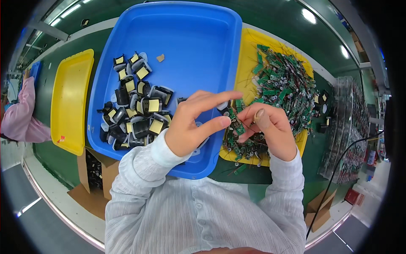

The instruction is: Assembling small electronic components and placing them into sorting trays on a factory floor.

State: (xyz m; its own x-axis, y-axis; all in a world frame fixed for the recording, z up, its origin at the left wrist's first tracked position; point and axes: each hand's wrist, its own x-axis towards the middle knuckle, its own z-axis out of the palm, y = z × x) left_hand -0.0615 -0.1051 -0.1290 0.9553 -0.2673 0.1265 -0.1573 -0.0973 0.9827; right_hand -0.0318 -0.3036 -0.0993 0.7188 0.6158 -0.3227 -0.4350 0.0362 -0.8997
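My left hand [194, 120] is above the right edge of the blue tray, its index finger stretched out and its thumb bent in. Between them is a small black-and-grey plastic housing [222, 106], partly hidden by the fingers. Close against it is a narrow green circuit board [237, 123] with thin wires. Fingers and thumb of my right hand [268, 127] pinch the board from the right; their exact hold is partly hidden. Many similar boards [283, 86] are heaped in the yellow tray [247, 46] under and beyond my right hand.
The large blue tray [182, 23] holds black housings with pale yellow pads [139, 101] and a brown scrap [160, 58]. Further left is another yellow tray [72, 101], near a pink sleeve [25, 114]. Cardboard box [94, 178] lies below; stacked clear trays [347, 127] and a black cable [338, 167] are right.
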